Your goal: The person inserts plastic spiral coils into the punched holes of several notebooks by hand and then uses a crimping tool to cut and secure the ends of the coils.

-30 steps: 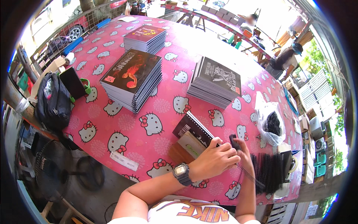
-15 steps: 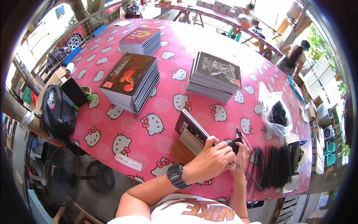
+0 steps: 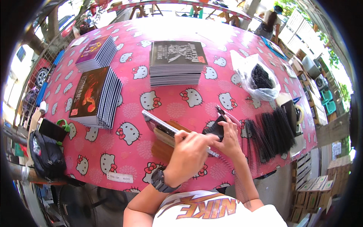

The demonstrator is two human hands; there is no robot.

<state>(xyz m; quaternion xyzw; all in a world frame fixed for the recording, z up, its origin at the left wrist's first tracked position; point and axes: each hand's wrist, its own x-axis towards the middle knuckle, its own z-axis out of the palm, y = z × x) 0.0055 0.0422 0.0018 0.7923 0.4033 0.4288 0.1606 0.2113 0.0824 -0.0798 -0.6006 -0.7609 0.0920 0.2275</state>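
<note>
Spacing between the left hand [image 3: 185, 153] and right hand [image 3: 230, 138] is widening compared with their bunched pose half a second ago, seemingly leaving the dark coil [image 3: 227, 163] trailing more freely toward the table's [image 3: 140, 151] near edge. The notebook [image 3: 162, 124] is lying inside the middle of that edge, beside a brown wooden block [image 3: 160, 151], its long axis running far left to near right. The left grip is curling over its near end, too blurred to tell whether it is clasping; the right is holding a black object [image 3: 215, 129].
</note>
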